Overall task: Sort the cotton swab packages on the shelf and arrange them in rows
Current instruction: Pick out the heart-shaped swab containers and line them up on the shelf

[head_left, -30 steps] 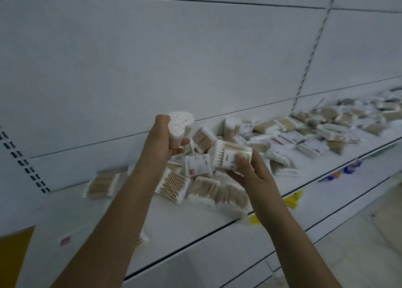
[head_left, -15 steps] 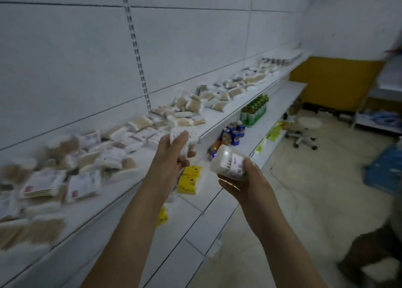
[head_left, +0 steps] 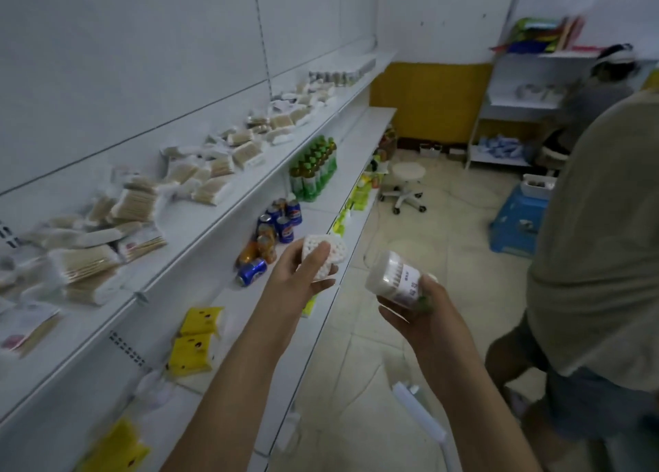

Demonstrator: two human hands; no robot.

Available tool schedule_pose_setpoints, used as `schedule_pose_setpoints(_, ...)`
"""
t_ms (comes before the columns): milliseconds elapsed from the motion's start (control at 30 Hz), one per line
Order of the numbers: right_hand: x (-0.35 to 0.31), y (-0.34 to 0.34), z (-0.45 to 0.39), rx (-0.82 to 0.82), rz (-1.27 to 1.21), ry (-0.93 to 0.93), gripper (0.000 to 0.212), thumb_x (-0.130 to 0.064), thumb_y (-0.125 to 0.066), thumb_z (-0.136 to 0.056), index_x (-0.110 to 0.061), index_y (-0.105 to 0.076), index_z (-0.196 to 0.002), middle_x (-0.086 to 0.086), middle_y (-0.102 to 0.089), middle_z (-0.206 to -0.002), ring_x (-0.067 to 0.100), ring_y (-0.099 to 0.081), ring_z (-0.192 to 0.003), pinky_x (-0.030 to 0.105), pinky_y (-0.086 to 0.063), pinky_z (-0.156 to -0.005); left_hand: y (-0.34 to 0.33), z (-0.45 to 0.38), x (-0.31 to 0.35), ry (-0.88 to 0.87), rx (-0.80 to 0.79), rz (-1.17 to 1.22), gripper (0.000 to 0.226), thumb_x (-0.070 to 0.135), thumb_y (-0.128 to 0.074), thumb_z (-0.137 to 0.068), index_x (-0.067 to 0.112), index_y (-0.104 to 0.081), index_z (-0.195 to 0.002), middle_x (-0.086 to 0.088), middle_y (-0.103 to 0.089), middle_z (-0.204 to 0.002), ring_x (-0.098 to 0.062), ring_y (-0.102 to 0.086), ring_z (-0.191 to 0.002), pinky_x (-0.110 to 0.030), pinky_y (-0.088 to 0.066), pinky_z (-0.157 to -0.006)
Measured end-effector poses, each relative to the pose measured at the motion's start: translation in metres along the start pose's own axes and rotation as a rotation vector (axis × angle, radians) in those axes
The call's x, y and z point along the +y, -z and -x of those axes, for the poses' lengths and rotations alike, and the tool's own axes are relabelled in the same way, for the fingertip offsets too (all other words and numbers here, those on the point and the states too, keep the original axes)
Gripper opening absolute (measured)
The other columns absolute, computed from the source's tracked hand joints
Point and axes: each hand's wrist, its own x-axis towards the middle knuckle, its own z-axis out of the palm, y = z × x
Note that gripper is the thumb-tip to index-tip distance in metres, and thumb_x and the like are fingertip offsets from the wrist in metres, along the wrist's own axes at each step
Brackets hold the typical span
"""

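Holding a heart-shaped swab box [head_left: 326, 257], the left hand [head_left: 299, 279] hangs nearer the shelf [head_left: 228, 204]; the right hand [head_left: 424, 314] grips a round tub [head_left: 394, 275] farther out.

White upper shelf [head_left: 228, 218] runs from nine o'clock toward one o'clock, cotton swab packages [head_left: 135, 200] scattered along it. On the lower shelf [head_left: 321, 204]: green bottles [head_left: 313, 170], soda cans [head_left: 274, 232], yellow packs [head_left: 198, 339].

white shelf [head_left: 228, 200], yellow packs [head_left: 194, 343], blue cans [head_left: 285, 222]
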Motion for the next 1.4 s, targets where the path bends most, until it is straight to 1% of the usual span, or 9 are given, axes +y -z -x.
schedule_pose_setpoints(133, -0.006, -0.007, -0.078, 0.050, 0.004, 0.028, 0.031, -0.026, -0.043, -0.102, -0.007, -0.059, -0.121, 0.020, -0.069, -0.115, 0.034, -0.069, -0.101, 0.040, -0.056, -0.081, -0.012, -0.082, -0.006, -0.004, -0.022, 0.040, 0.051, 0.047, -0.068, -0.074, 0.022, -0.062, -0.118, -0.002, -0.073, -0.110, -0.023, -0.071, -0.101, -0.036, -0.053, -0.082)
schedule_pose_setpoints(233, -0.026, -0.028, -0.143, 0.067, 0.044, 0.065, 0.033, -0.027, -0.044, -0.103, -0.005, -0.056, -0.124, 0.021, -0.066, -0.118, 0.035, -0.068, -0.104, 0.038, -0.056, -0.081, -0.015, -0.155, 0.002, -0.044, -0.058, 0.055, 0.039, 0.046, -0.069, -0.077, 0.027, -0.063, -0.111, 0.003, -0.073, -0.107, -0.021, -0.071, -0.100, -0.037, -0.055, -0.084)
schedule_pose_setpoints(500, -0.080, -0.068, -0.283, 0.116, 0.076, 0.119, 0.033, -0.030, -0.043, -0.103, -0.008, -0.057, -0.122, 0.017, -0.071, -0.111, 0.032, -0.069, -0.103, 0.038, -0.054, -0.085, -0.037, -0.327, 0.026, -0.038, -0.123, 0.142, 0.061, 0.051, -0.070, -0.083, 0.022, -0.054, -0.134, -0.010, -0.063, -0.129, -0.029, -0.067, -0.109, -0.040, -0.055, -0.085)
schedule_pose_setpoints(633, -0.096, -0.062, -0.347, 0.173, 0.035, 0.108, 0.027, -0.029, -0.044, -0.103, -0.011, -0.060, -0.116, 0.017, -0.071, -0.111, 0.033, -0.068, -0.104, 0.038, -0.055, -0.084, -0.055, -0.392, 0.012, 0.025, -0.178, 0.162, 0.042, 0.045, -0.051, -0.095, 0.027, -0.051, -0.133, -0.009, -0.066, -0.124, -0.026, -0.069, -0.106, -0.041, -0.055, -0.088)
schedule_pose_setpoints(767, -0.112, -0.058, -0.430, 0.174, 0.007, 0.110, 0.032, -0.029, -0.045, -0.102, -0.008, -0.058, -0.121, 0.019, -0.070, -0.113, 0.034, -0.069, -0.104, 0.040, -0.056, -0.084, -0.074, -0.474, -0.003, 0.070, -0.138, 0.157, 0.047, 0.042, -0.047, -0.099, 0.025, -0.042, -0.143, -0.005, -0.058, -0.132, -0.021, -0.062, -0.115, -0.042, -0.054, -0.093)
schedule_pose_setpoints(933, -0.131, -0.052, -0.559, 0.122, -0.021, 0.092, 0.031, -0.027, -0.047, -0.101, -0.006, -0.060, -0.120, 0.018, -0.071, -0.110, 0.031, -0.071, -0.097, 0.040, -0.056, -0.083, -0.112, -0.591, -0.017, 0.031, -0.118, 0.126, 0.023, 0.034, -0.051, -0.099, 0.026, -0.058, -0.119, -0.005, -0.063, -0.124, -0.021, -0.063, -0.113, -0.042, -0.054, -0.094)
schedule_pose_setpoints(1067, -0.169, -0.044, -0.668, 0.080, -0.021, 0.100, 0.029, -0.023, -0.050, -0.100, -0.008, -0.058, -0.123, 0.017, -0.071, -0.111, 0.029, -0.072, -0.095, 0.041, -0.056, -0.084, -0.156, -0.702, -0.012, 0.070, -0.095, 0.133, 0.031, 0.026, -0.058, -0.096, 0.012, -0.057, -0.123, -0.012, -0.063, -0.124, -0.023, -0.065, -0.109, -0.049, -0.053, -0.096)
schedule_pose_setpoints(1167, -0.214, -0.041, -0.746, 0.083, 0.040, 0.126, 0.025, -0.020, -0.051, -0.099, -0.026, -0.059, -0.122, 0.011, -0.069, -0.111, 0.030, -0.073, -0.092, 0.041, -0.056, -0.082, -0.196, -0.781, -0.001, 0.110, -0.091, 0.197, 0.037, 0.029, -0.061, -0.093, 0.010, -0.057, -0.125, -0.011, -0.065, -0.120, -0.024, -0.066, -0.105, -0.054, -0.053, -0.095)
schedule_pose_setpoints(1400, -0.275, -0.041, -0.907, 0.102, 0.170, 0.128, 0.015, -0.024, -0.052, -0.099, -0.026, -0.063, -0.110, 0.004, -0.071, -0.106, 0.020, -0.069, -0.097, 0.035, -0.055, -0.079, -0.253, -0.934, 0.003, 0.161, 0.049, 0.249, 0.051, 0.045, -0.066, -0.076, 0.017, -0.063, -0.119, -0.011, -0.065, -0.118, -0.025, -0.065, -0.102, -0.043, -0.053, -0.088)
